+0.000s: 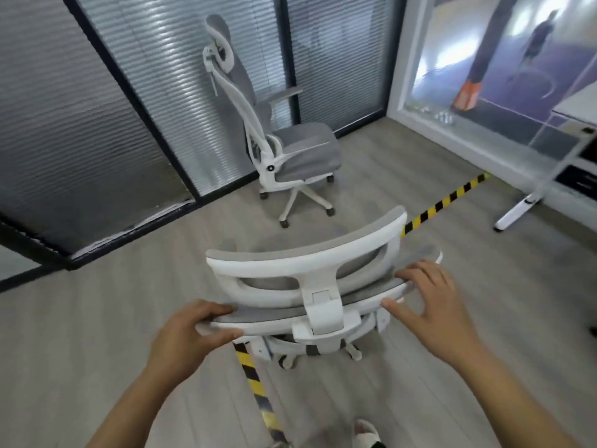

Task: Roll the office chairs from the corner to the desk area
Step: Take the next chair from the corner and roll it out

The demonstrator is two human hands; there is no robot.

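Note:
A white-framed office chair with grey mesh [310, 270] stands right in front of me, seen from above and behind, headrest on top. My left hand [190, 334] grips the left end of its backrest's top edge. My right hand [429, 299] rests on the right end of that edge, fingers spread and curled over it. Its castors [287, 362] peek out underneath. A second chair of the same kind [281, 137] stands alone in the corner by the glass wall, facing right.
Glass partitions with blinds [97, 124] close off the left and back. Yellow-black tape [436, 208] crosses the grey wood floor under the near chair. A white desk leg [523, 205] and desk stand at the right edge. My foot [366, 431] shows at the bottom.

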